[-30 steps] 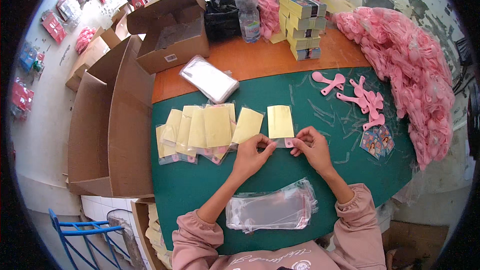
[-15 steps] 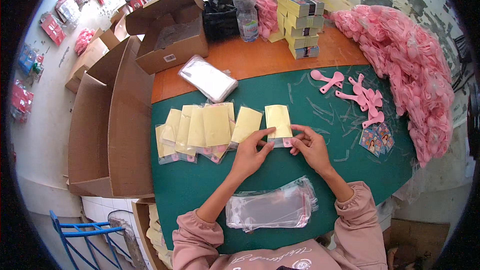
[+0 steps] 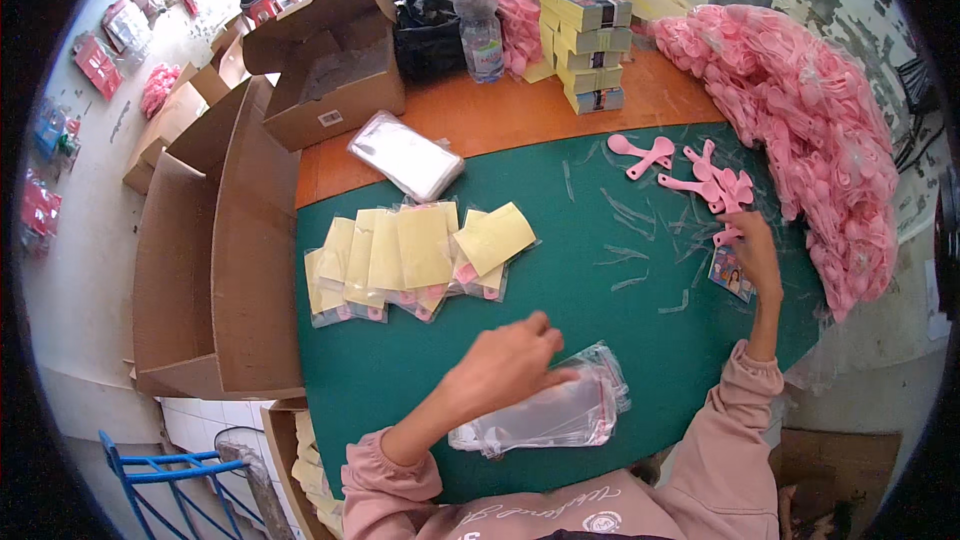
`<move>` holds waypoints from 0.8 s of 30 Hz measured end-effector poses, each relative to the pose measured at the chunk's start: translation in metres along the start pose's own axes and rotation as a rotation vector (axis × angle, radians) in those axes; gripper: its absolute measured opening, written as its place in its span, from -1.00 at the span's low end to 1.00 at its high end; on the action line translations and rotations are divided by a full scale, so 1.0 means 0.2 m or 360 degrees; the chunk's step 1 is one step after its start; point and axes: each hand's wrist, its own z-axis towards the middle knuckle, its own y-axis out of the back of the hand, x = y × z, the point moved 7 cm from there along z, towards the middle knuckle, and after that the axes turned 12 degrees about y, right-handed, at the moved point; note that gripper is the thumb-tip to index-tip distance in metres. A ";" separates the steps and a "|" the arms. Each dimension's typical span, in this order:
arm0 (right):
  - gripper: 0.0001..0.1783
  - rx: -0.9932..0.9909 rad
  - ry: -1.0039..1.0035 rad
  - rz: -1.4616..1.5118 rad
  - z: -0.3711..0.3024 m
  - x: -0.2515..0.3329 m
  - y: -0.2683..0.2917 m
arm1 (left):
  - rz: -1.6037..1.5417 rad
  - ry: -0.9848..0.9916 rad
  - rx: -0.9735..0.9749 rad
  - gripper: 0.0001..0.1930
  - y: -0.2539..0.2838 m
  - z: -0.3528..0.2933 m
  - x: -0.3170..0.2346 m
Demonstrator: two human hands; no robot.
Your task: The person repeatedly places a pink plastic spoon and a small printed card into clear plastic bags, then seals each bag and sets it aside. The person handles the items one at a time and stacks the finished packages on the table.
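Above a stack of clear plastic bags (image 3: 540,425) hovers my left hand (image 3: 505,365), blurred a little, its thumb apart from the curled fingers and nothing visible in it. My right hand (image 3: 755,255) is at the right, with its fingertips over a pink spoon (image 3: 726,237) beside small printed cards (image 3: 730,275). Whether the fingers grip the spoon is hidden. More pink spoons (image 3: 705,180) lie just beyond. At the left, filled clear packets with pale yellow cards (image 3: 425,245) overlap in a row; a tilted packet (image 3: 497,238) tops its right end.
Open cardboard boxes (image 3: 245,270) line the left side. A white stack in clear wrap (image 3: 405,157) lies behind the packets. Farther back stand a water bottle (image 3: 478,25) and banded card stacks (image 3: 590,45). A heap of bagged pink spoons (image 3: 800,120) borders the right; plastic strips (image 3: 630,210) litter the green mat.
The packet both hands held at the middle now lies on the row's right end. My left hand has come back toward the plastic bags, and my right hand has moved right to the spoons.
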 end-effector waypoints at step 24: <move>-0.79 -0.0608 -0.0285 0.0633 -0.11 0.59 0.24 | -0.0829 -0.0487 0.0597 -0.89 -0.03 0.06 -0.03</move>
